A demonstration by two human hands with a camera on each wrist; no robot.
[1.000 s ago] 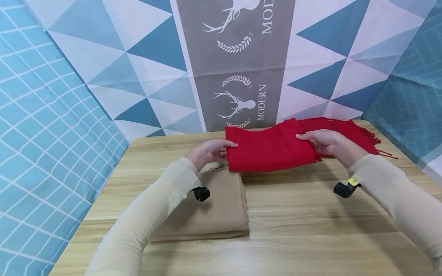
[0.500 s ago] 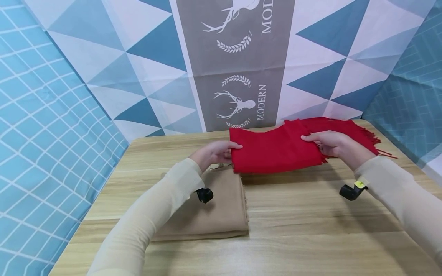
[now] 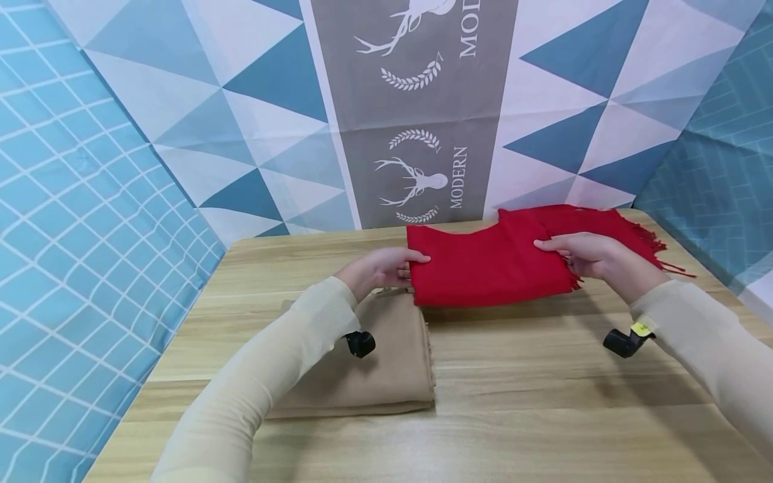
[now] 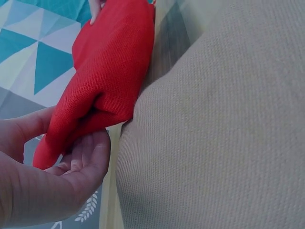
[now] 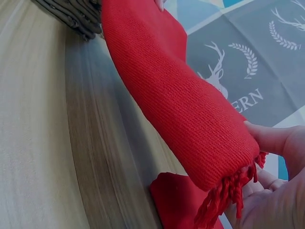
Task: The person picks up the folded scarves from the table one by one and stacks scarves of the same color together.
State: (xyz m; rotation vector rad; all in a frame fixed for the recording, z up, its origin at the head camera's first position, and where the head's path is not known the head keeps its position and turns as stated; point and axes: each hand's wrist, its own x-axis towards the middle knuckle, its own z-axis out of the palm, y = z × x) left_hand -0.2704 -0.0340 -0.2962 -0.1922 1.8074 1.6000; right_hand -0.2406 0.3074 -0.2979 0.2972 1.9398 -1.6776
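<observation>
In the head view, a person in pale sleeves is holding a folded red cloth (image 3: 477, 265) above a wooden table (image 3: 531, 396), the left hand (image 3: 386, 266) gripping its near-square left end and the right hand (image 3: 584, 253) pinching its fringed right end, while a further stretch of red fabric (image 3: 610, 231) is lying behind the right hand and a folded beige cloth (image 3: 386, 362) is resting on the tabletop near the left hand; a triangle-patterned backdrop (image 3: 272, 80) is standing behind. In the left wrist view, the left hand's thumb and curled fingers are closing around the folded end from opposite sides, as beige material (image 4: 214, 133) is filling the right side. In the right wrist view, the right hand's thumb and bent fingers are clasping the other end, where red tassels (image 5: 221, 195) are dangling
</observation>
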